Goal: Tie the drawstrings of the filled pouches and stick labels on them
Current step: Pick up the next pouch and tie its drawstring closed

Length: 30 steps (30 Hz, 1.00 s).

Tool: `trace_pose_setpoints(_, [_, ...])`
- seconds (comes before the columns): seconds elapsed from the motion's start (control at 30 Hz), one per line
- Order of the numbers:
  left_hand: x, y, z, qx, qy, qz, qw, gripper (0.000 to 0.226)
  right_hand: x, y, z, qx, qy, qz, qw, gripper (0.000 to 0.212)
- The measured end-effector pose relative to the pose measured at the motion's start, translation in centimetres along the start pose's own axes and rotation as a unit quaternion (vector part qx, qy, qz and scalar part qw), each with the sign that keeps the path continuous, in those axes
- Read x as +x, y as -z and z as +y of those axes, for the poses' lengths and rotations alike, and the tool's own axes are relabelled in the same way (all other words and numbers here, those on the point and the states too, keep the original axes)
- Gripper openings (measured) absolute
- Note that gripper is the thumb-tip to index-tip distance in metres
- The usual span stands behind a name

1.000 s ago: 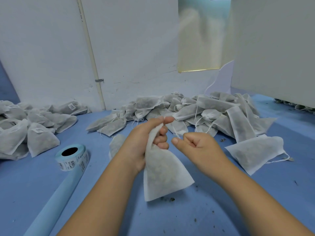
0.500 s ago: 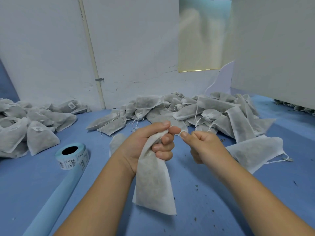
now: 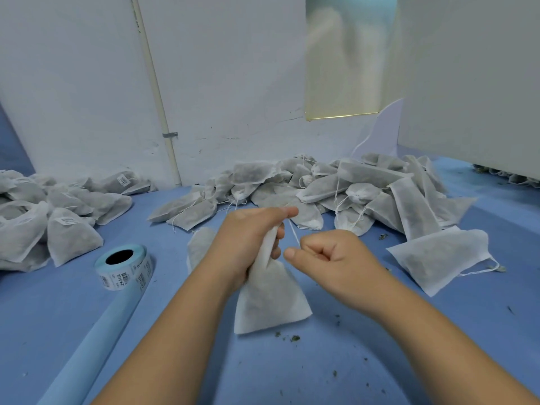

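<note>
My left hand (image 3: 248,238) grips the gathered neck of a white filled pouch (image 3: 270,302), which hangs down with its bottom near the blue table (image 3: 321,361). A thin white drawstring (image 3: 294,233) runs taut from the pouch's neck down to my right hand (image 3: 330,254), whose curled fingers hold it. A roll of printed labels (image 3: 124,266) lies to the left, its blue backing strip (image 3: 87,346) trailing toward me.
A heap of untied pouches (image 3: 336,188) lies behind my hands against the white wall. One loose pouch (image 3: 441,258) rests at the right. Labelled pouches (image 3: 58,217) are piled at the left. Another pouch (image 3: 201,247) lies behind my left wrist. Dark crumbs dot the table.
My right hand has drawn the drawstring out and down away from the pouch's neck. The pouch's neck is more tightly gathered in my left hand.
</note>
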State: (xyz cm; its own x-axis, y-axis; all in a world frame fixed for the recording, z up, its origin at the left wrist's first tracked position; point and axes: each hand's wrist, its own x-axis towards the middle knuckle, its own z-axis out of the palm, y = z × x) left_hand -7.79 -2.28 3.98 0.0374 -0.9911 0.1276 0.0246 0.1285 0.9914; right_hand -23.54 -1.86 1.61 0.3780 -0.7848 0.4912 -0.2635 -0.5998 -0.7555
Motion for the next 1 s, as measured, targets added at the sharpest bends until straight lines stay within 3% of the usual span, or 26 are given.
trace_pose_setpoints(0.1, [-0.5, -0.4, 0.0, 0.138, -0.019, -0.022, 0.99, 0.016, 0.1, 0.6, -0.4, 0.056, -0.009, 0.008, 0.998, 0.052])
trace_pose_setpoints(0.17, [-0.7, -0.4, -0.1, 0.213, -0.032, -0.049, 0.975, 0.033, 0.2, 1.3, -0.4, 0.135, -0.023, 0.022, 0.99, 0.042])
trace_pose_setpoints(0.33, [-1.1, -0.7, 0.2, 0.264, -0.038, -0.13, 0.955, 0.028, 0.7, 2.8, 0.3, 0.311, -0.046, 0.086, 0.945, 0.036])
trace_pose_setpoints(0.5, [-1.5, -1.7, 0.7, 0.3, -0.044, -0.222, 0.927, 0.018, 1.0, 2.9, 0.9, 0.336, -0.075, 0.112, 0.932, 0.034])
trace_pose_setpoints(0.6, [-1.7, -2.0, 1.0, 0.218, -0.028, -0.262, 0.94, 0.025, 1.0, 2.9, 1.3, 0.272, -0.126, 0.12, 0.947, 0.032])
trace_pose_setpoints(0.77, [-1.3, -1.6, 1.2, 0.005, 0.027, -0.266, 0.964, 0.025, 1.3, 2.3, 2.6, 0.017, -0.217, 0.065, 0.974, 0.031])
trace_pose_setpoints(0.9, [-0.5, -0.6, 1.1, -0.069, 0.065, -0.24, 0.966, 0.02, 1.3, 1.9, 2.6, 0.002, -0.219, 0.075, 0.973, 0.022])
trace_pose_setpoints(1.0, [0.0, -0.1, 0.7, -0.104, 0.099, -0.226, 0.964, 0.023, 1.4, 2.1, 2.0, 0.03, -0.179, 0.129, 0.975, 0.037])
